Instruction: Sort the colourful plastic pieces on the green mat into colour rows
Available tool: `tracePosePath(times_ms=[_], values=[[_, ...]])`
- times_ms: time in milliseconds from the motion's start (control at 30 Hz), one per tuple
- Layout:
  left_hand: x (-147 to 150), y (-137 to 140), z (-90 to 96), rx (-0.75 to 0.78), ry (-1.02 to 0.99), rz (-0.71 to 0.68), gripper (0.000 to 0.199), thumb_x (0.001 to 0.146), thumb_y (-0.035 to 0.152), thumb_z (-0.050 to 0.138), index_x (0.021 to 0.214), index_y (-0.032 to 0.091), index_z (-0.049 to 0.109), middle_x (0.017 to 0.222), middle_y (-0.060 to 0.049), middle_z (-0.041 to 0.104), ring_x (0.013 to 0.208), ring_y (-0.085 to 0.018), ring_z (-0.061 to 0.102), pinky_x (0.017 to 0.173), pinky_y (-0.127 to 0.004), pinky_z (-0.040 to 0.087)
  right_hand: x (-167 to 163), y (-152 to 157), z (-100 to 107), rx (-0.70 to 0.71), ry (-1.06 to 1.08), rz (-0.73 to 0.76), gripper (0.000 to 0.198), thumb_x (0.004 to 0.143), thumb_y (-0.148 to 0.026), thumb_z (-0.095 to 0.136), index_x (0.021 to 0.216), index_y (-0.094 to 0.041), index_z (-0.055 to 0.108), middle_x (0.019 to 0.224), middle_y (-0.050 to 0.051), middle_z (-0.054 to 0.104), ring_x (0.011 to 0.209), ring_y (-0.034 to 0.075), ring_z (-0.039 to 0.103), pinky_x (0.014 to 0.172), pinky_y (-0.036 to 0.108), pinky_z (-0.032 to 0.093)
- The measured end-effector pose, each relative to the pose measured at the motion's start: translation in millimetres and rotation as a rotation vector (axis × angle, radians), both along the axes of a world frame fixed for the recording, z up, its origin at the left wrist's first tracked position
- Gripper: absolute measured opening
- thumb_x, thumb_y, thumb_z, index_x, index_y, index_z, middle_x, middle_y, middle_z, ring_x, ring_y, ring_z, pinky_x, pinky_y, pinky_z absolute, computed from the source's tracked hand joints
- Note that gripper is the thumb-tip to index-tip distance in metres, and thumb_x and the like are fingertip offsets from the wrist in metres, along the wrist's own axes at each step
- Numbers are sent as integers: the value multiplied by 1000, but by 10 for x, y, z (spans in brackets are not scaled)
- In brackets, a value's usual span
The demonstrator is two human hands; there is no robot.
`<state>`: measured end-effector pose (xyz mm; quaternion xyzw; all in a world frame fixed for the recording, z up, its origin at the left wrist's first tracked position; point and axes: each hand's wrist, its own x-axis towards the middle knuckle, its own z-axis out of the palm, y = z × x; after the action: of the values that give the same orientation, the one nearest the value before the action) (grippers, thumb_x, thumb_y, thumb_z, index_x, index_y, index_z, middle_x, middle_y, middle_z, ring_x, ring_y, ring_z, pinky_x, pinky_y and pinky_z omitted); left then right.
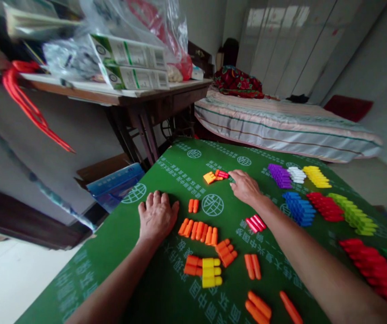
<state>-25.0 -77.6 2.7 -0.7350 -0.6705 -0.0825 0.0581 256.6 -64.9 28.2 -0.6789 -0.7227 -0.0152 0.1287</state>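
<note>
My left hand [157,216] lies palm down on the green tabletop [166,180], fingers stretched out, with nothing in it. Beside it is a pair of orange bullet-shaped plastic pieces [193,206]. Farther forward, my right hand [245,185] reaches out, its fingertips at the end of some red bullet-shaped pieces [221,173]. Those lie against yellow-orange pieces [209,177]. Thumb and forefinger look slightly apart. Between my arms are a row of orange pieces [199,231], a yellow group [211,272] joined to darker orange ones [193,265], and pinkish-red pieces [256,223].
On the right stand sorted blocks of purple [280,176], white [296,175], yellow [316,177], blue [298,209], red [325,206] and lime pieces [352,213]. A cluttered desk [186,92] stands at back left, a bed [281,121] behind.
</note>
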Motion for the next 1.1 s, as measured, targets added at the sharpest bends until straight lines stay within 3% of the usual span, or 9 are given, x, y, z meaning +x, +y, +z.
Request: tracePosePath(times_ms=[133,300,567,767,867,1033,1100], values=[[-9,5,19,-24,13,9,57,90,47,25,125,10,51,143,-20,43,135,-36,34,105,-54,32,-57,502,-98,-76,2,59,57,86,-8,42,142,-16,44,146,9,46,128,22,46,104,32,38],[-9,12,0,-12,17,8,57,90,48,25,125,10,50,143,-20,43,136,-36,33,106,-54,32,-75,477,-199,-142,-10,85,52,87,-7,39,135,-20,53,133,10,59,119,21,53,101,33,41],[-7,32,-2,7,-12,-3,57,90,49,24,122,10,51,140,-21,45,134,-36,34,104,-54,33,229,-497,-218,-147,12,-9,42,90,-16,43,129,-18,59,130,10,61,118,21,56,101,32,42],[42,35,89,3,-26,-27,57,89,49,22,116,11,54,134,-22,48,130,-37,37,101,-54,36,451,-1287,-203,-142,122,-49,41,89,-12,43,123,-19,64,124,9,65,113,18,60,100,29,44],[49,31,132,-20,-39,-27,58,88,50,22,115,10,54,131,-22,50,129,-38,38,101,-55,35,520,-1611,-216,-87,212,-74,40,89,-14,43,123,-18,64,123,8,65,113,18,60,100,29,45],[47,21,176,-47,-66,-42,62,88,53,19,116,9,53,132,-23,48,132,-39,34,104,-57,32,517,-2062,-252,48,272,-281,34,88,-19,49,118,-20,65,115,8,68,108,20,62,96,32,47],[41,11,206,-58,-82,-70,65,89,56,17,117,8,51,133,-24,47,133,-40,33,104,-57,31,429,-2155,-239,49,262,-268,30,86,-18,53,113,-21,67,109,7,69,103,20,63,92,31,48]])
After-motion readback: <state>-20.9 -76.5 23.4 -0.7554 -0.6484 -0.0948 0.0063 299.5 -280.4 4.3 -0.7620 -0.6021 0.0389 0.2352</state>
